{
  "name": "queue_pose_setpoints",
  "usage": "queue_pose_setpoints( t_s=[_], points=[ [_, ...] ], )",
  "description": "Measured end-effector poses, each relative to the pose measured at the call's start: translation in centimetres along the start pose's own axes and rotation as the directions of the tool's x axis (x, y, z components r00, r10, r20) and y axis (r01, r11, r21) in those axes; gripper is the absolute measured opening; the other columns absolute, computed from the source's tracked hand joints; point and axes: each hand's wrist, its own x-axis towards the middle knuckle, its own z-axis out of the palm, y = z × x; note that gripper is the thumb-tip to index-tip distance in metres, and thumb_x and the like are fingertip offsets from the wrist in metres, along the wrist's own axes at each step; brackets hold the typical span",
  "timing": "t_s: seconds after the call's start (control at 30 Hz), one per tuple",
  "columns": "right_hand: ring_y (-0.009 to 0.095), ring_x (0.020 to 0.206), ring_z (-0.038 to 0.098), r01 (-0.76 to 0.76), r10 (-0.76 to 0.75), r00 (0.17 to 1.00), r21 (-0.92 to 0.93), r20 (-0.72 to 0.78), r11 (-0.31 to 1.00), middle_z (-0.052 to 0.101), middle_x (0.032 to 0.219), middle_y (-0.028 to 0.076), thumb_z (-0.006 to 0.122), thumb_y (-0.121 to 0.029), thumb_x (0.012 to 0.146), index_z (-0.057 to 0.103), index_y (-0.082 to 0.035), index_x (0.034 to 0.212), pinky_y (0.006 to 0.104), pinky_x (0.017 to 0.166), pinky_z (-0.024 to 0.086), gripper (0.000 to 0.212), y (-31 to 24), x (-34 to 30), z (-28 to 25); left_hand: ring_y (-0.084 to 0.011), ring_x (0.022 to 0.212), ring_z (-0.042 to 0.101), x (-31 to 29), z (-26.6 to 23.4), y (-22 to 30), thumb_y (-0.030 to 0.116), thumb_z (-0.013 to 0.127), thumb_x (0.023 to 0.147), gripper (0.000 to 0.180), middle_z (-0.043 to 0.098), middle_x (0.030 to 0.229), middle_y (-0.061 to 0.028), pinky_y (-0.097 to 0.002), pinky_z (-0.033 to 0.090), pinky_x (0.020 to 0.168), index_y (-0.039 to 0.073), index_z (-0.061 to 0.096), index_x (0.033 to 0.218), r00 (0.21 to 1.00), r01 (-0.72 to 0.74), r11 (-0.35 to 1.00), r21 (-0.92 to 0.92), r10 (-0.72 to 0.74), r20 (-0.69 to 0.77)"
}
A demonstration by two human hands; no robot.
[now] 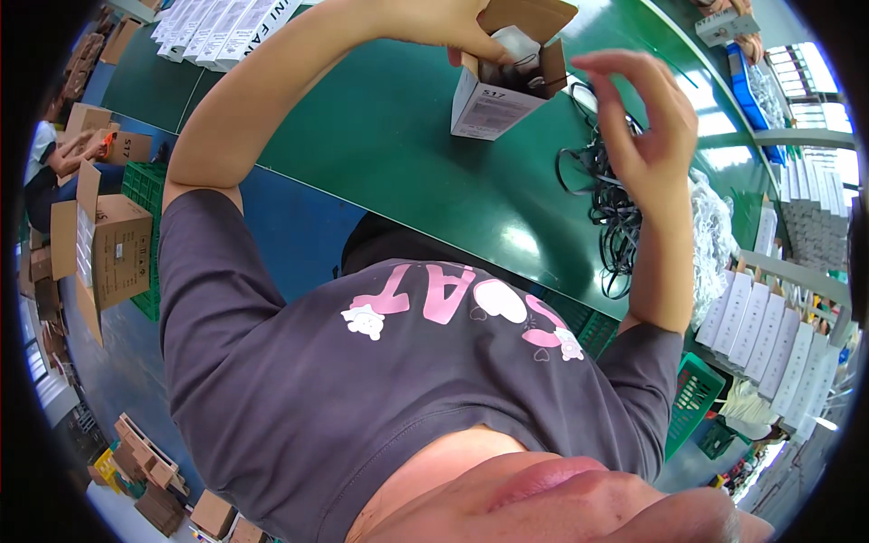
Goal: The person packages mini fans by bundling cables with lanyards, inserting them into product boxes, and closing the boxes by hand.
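A small white cardboard box [496,110] stands on the green table with its brown flaps up. Inside it, a clear plastic bag [520,47] shows at the opening, along with something dark I cannot make out. My left hand [439,23] is at the box's left side, its thumb over the rim and a fingertip outside the wall, so it grips the box; the other fingers are out of sight. To the right of the box my right hand [647,113] is raised, thumb and forefinger apart, holding nothing visible. A tangle of black cables [611,213] lies beneath and beside it.
More white boxes [222,32] lie in a row at the table's far left. Clear plastic bags [712,235] heap up on the right, near rows of upright white boxes [765,335]. An open brown carton [122,249] stands left on a green crate [145,195]. A co-worker [59,167] sits beyond it.
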Motion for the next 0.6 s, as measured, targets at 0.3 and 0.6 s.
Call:
queue_pose_setpoints(
  t_s=[0.3, 0.6],
  points=[
    [0.025, 0.066, 0.065, -0.202, 0.232, 0.963, -0.197, 0.14, 0.959, 0.067, 0.108, 0.01, 0.065, -0.007, 0.082, 0.06, -0.002, 0.111, 0.0341, 0.056, 0.052, 0.03, -3.3, -3.9, 2.2, -0.0415, 0.07, 0.065, 0.2, 1.4, 0.8, 0.046, 0.066, 0.078, 0.054, 0.061, 0.069, -0.028, -0.0456, 0.052, 0.065, -0.007, 0.065, 0.066, 0.991, -0.09, 0.988, 0.126, 0.102, -0.09],
    [0.03, 0.067, 0.066, -0.152, 0.264, 0.926, -0.373, 0.27, 0.915, 0.066, 0.105, 0.012, 0.061, -0.01, 0.086, 0.059, 0.0, 0.107, 0.0366, 0.059, 0.052, 0.024, -4.4, -2.5, 2.1, -0.0432, 0.075, 0.064, -1.1, 1.3, 2.0, 0.045, 0.064, 0.079, 0.051, 0.061, 0.072, -0.0286, -0.0484, 0.052, 0.068, -0.005, 0.065, 0.068, 0.978, -0.125, 0.985, 0.122, 0.143, -0.153]
  ],
)
